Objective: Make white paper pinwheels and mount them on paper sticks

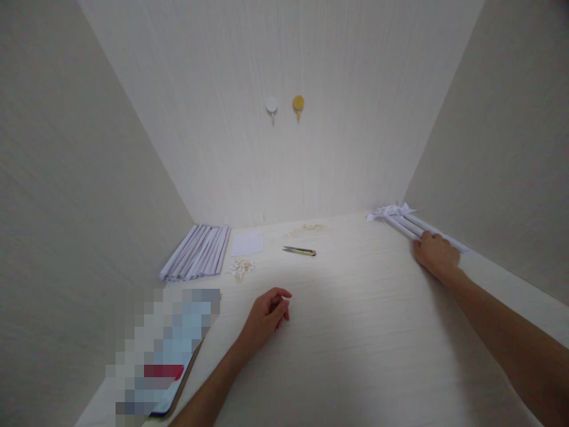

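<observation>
My left hand (269, 311) hovers over or rests on the front middle of the white surface, fingers loosely curved and apart, with nothing visible in it. Out to the right, my right hand (438, 256) has its fingers closed over a rolled paper tube (402, 227), beside other white tubes by the right wall. Torn or fringed white paper (391, 212) shows at the tubes' far ends. Thread snips (299, 251) lie beyond my left hand, blades pointing left. Small white tied pieces (242, 269) are heaped left of the snips.
A row of rolled paper tubes (195, 252) lies at the left wall, with flat white paper (246, 244) beside it. Thin tan bands (312, 228) lie near the back wall. A blurred-out flat object (178, 379) is at front left. White (271, 105) and yellow hooks (298, 103) hang on the wall.
</observation>
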Motion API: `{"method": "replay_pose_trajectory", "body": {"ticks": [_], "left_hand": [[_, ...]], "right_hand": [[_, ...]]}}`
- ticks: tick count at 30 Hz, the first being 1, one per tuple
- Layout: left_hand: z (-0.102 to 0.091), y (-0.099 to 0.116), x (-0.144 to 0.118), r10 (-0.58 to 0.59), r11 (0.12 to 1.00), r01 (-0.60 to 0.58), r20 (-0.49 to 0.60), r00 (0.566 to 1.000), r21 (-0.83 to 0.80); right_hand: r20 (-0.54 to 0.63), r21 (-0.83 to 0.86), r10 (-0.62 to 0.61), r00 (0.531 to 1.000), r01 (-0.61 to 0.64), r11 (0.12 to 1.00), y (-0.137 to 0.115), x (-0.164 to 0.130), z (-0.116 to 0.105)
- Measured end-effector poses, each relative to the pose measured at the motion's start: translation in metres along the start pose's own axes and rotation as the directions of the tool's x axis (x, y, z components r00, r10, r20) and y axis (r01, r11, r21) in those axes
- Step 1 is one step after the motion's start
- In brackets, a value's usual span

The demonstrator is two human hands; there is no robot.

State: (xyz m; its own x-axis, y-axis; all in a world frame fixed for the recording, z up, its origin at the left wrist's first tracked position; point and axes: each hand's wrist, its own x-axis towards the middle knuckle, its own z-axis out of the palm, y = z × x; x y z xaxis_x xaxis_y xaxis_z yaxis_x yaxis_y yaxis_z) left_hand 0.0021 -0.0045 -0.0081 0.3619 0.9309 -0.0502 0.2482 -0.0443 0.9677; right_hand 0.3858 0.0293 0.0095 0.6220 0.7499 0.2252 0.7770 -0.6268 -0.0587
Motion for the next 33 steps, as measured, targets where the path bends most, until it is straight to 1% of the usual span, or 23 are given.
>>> {"method": "replay_pose_trajectory", "body": {"ticks": [7, 12, 22, 25, 30, 33], "left_hand": [[0.0002, 0.002, -0.0007, -0.019, 1.0, 0.019, 0.004, 1.0, 0.005], [0.0005, 0.0035, -0.0006, -0.027, 0.999, 0.027, 0.003, 1.0, 0.028], [0.0, 0.0029, -0.0012, -0.028, 0.999, 0.027, 0.012, 1.0, 0.036], [0.0002, 0.0021, -0.0009, -0.022, 0.999, 0.021, 0.008, 1.0, 0.042], [-0.0003, 0.0021, -0.0008, -0.013, 0.999, 0.013, 0.008, 1.0, 0.041], [-0.0003, 0.0037, -0.0009, -0.013, 0.999, 0.013, 0.003, 1.0, 0.048]], "right_hand": [[-0.023, -0.012, -0.029, 0.999, 0.028, 1.0, -0.0013, 0.0047, 0.0015], [-0.077, -0.004, -0.083, 0.994, 0.083, 0.997, -0.0027, 0.0086, 0.0052], [-0.075, 0.006, -0.048, 0.996, 0.049, 0.999, -0.0043, 0.0101, 0.0054], [-0.088, -0.004, -0.058, 0.994, 0.058, 0.998, -0.0048, 0.009, 0.0051], [-0.14, -0.044, -0.08, 0.987, 0.075, 0.996, -0.0057, 0.0075, 0.0065], [-0.194, -0.061, -0.105, 0.975, 0.095, 0.994, -0.0065, 0.007, 0.0077]]}}
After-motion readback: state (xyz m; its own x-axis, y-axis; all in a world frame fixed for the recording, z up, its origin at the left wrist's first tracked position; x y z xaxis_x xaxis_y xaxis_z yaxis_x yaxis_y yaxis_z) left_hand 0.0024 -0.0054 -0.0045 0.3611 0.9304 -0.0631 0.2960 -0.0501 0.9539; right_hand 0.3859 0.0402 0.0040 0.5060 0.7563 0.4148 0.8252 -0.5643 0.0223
